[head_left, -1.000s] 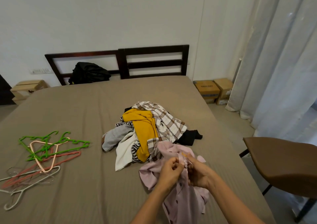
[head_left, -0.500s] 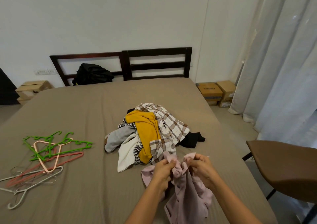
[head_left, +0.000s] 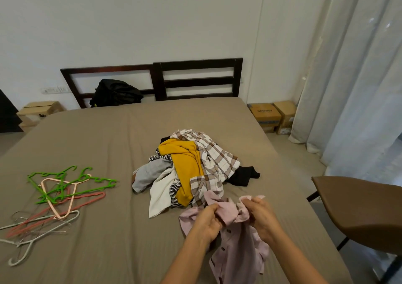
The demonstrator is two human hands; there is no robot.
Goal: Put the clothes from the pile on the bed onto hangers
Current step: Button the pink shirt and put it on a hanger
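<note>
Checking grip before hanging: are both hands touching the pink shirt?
Touching. The head view shows the left hand and the right hand each pinching bunched fabric at the top of the pink shirt.

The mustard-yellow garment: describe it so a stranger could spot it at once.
On the taupe-sheeted bed, a heap of crumpled clothes sits mid-mattress. The mustard-yellow garment drapes down its front, left of a brown-and-white checked shirt. It is the pile's only bright piece.

Hangers (head_left: 58, 196) left of pile (head_left: 191, 170), on bed (head_left: 108, 136).
</note>
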